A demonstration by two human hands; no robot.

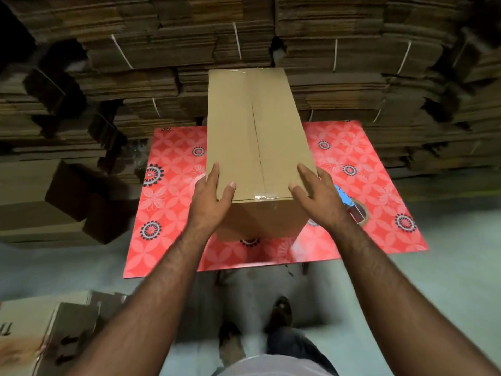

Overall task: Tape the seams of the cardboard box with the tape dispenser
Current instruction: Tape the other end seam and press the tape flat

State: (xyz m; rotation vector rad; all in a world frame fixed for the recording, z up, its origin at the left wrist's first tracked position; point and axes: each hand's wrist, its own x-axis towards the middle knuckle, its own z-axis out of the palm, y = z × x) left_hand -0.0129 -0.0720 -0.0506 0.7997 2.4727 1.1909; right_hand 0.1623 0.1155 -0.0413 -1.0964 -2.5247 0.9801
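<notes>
Cardboard box (254, 137) long axis pointing away, left hand (210, 202), right hand (318, 198) apparently flat-fingered grip on near corners

The scene is dim, lit from above so that the cardboard box (257, 137) top and the red patterned worktop (360, 169) are brightest. The far upper left corner falls to black. Clear tape at the box's near edge catches a small glare. Wide-angle bending curves the stacked cardboard (352, 71) at the edges, and the lower floor (420, 289) looks smeared by motion blur.
</notes>
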